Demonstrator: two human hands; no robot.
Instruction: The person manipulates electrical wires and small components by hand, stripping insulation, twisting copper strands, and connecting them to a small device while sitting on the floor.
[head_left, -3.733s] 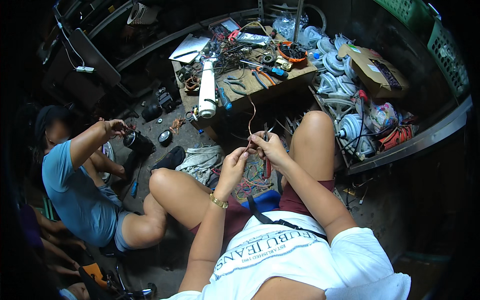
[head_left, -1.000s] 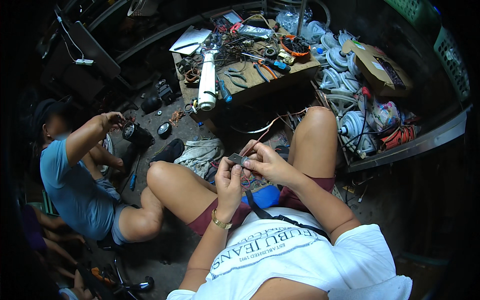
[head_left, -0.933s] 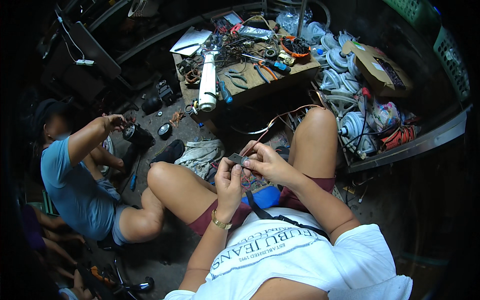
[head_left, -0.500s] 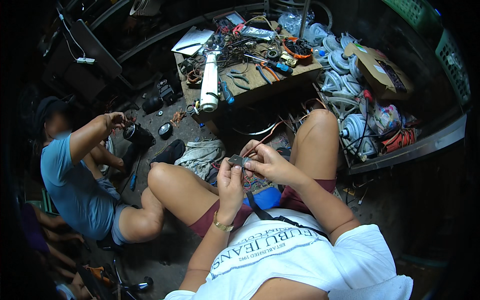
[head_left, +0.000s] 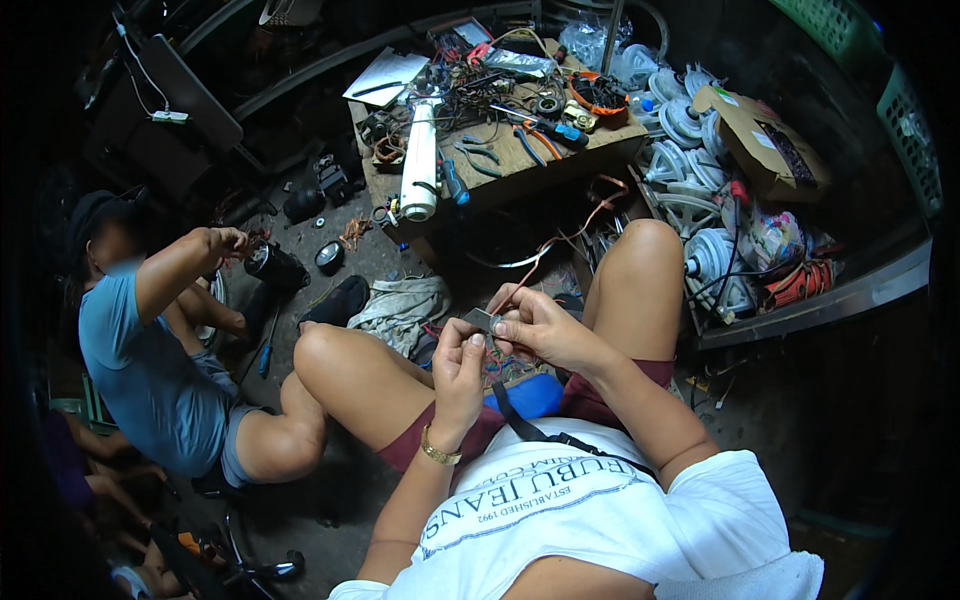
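Between my knees, both hands meet at a small flat grey metal-looking piece [head_left: 479, 319]. My left hand [head_left: 460, 360] pinches it from the left, thumb and fingers closed. From the other side my right hand [head_left: 537, 325] grips its right end, thumb pressed against it. A reddish wire [head_left: 541, 254] runs up from my right hand toward the bench. Just what the fingertips cover at the right end is too small to tell. Below the hands, a tangle of thin coloured wires [head_left: 497, 368] lies by a blue thing [head_left: 532, 396] in my lap.
Ahead stands a wooden bench [head_left: 520, 163] with pliers [head_left: 478, 157], screwdrivers and a white tube [head_left: 420, 165]. To the right, a bin holds white plastic pulley-like wheels [head_left: 712, 258] and a cardboard box [head_left: 765, 145]. A co-worker [head_left: 165, 345] sits at left by a dark pot [head_left: 275, 265].
Both hands keep their grip and shift very slightly right. The flat grey piece has tilted a little, and the reddish wire lies differently beyond my right hand.
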